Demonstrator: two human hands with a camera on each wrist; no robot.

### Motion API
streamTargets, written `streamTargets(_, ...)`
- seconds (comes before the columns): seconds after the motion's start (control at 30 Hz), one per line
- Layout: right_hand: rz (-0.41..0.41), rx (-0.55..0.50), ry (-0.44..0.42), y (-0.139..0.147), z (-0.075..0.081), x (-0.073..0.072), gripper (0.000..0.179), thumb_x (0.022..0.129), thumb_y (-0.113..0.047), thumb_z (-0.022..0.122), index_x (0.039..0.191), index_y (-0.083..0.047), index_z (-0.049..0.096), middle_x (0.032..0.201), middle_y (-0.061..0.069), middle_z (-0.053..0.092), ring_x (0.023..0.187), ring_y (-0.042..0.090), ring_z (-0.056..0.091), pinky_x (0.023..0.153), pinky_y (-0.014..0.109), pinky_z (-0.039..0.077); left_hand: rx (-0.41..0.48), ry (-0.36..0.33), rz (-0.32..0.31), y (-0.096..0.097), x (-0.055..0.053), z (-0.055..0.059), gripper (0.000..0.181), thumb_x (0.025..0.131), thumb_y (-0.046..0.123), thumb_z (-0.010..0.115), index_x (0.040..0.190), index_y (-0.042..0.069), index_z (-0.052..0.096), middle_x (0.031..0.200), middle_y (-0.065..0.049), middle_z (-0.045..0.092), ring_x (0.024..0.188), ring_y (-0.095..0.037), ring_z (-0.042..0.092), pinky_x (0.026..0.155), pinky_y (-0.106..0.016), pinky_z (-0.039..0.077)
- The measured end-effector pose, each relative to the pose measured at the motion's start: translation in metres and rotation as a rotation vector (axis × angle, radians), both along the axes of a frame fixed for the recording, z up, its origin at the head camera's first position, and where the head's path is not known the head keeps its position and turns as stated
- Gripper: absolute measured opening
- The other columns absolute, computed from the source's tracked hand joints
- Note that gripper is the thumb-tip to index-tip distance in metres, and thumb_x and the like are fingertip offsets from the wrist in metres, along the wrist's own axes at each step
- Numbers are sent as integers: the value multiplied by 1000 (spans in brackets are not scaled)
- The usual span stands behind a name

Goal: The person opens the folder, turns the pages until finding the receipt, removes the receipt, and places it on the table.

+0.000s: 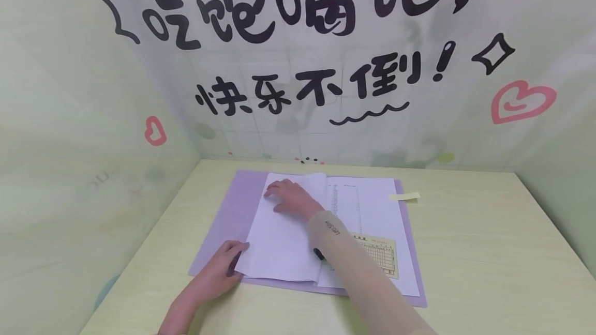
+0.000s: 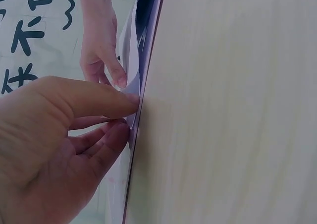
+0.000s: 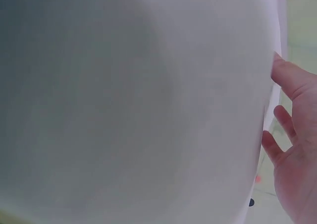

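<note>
A purple folder (image 1: 231, 214) lies spread out on the table with white pages in it. My left hand (image 1: 221, 268) is at the lower left corner of the left-hand page (image 1: 279, 244), thumb and fingers closed on its edge; the left wrist view shows this hand (image 2: 64, 135) close up. Near the top of that page, my right hand (image 1: 293, 198) rests with its fingers spread. In the right wrist view, a large white sheet (image 3: 148, 105) fills most of the frame beside the right hand (image 3: 297, 135). The right forearm covers part of the printed right-hand page (image 1: 377, 206).
A yellowish printed slip (image 1: 384, 257) with a grid lies on the right-hand page, partly behind the sleeve. A pale yellow strip (image 1: 405, 197) sticks out past the folder's right edge. The wooden table (image 1: 489, 252) meets a fabric wall (image 1: 288, 133) with black lettering.
</note>
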State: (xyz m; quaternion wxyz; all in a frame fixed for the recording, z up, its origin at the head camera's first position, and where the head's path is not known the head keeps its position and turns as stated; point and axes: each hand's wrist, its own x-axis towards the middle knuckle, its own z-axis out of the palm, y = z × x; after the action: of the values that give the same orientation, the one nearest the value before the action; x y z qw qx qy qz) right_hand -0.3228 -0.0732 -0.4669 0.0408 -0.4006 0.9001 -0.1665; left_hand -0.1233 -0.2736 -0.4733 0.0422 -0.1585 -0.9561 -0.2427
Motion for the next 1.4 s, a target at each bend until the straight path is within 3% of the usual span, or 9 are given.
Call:
streamTargets(0.27,-38,-2,-98,4,1,5,36,97,-27,63,133,-29,61,151,-6,48,142,25,36,117,48,30,7,0,14,1,1,-1,60,72,-5,76,129,-4,59,121,-13,54,114,-26,56,103,-46,51)
streamTargets(0.5,-35,61,-87,5,-2,3,45,96,-42,62,140,-37,54,154,-12,43,146,24,31,117,49,26,17,-42,46,0,0,0,58,74,8,77,129,0,60,122,-11,52,112,-23,55,101,-44,51)
streamTargets(0.73,-7,73,-86,4,-2,2,49,95,-41,62,143,-37,51,156,-11,41,146,25,30,117,49,26,25,-61,64,0,-1,-2,61,76,21,84,128,2,60,121,-9,53,109,-19,55,98,-41,52)
streamTargets(1.03,-4,91,-80,3,-2,4,49,96,-41,62,143,-38,50,157,-11,40,146,25,30,115,47,28,6,91,-41,-2,0,-6,58,71,18,87,124,6,65,121,-6,54,108,-20,55,96,-44,51)
streamTargets(1.23,-10,104,-87,2,-1,4,50,95,-41,62,144,-38,49,157,-11,40,146,25,31,115,46,29,25,57,-30,0,-1,-6,52,76,19,83,123,4,67,123,-5,55,109,-18,54,96,-41,52)
streamTargets(1.4,-17,104,-113,2,1,6,50,95,-40,63,144,-37,49,157,-10,40,146,25,31,116,46,29,-5,57,-7,3,-3,-3,41,80,9,78,119,2,68,117,-4,59,100,-14,51,86,-31,51)
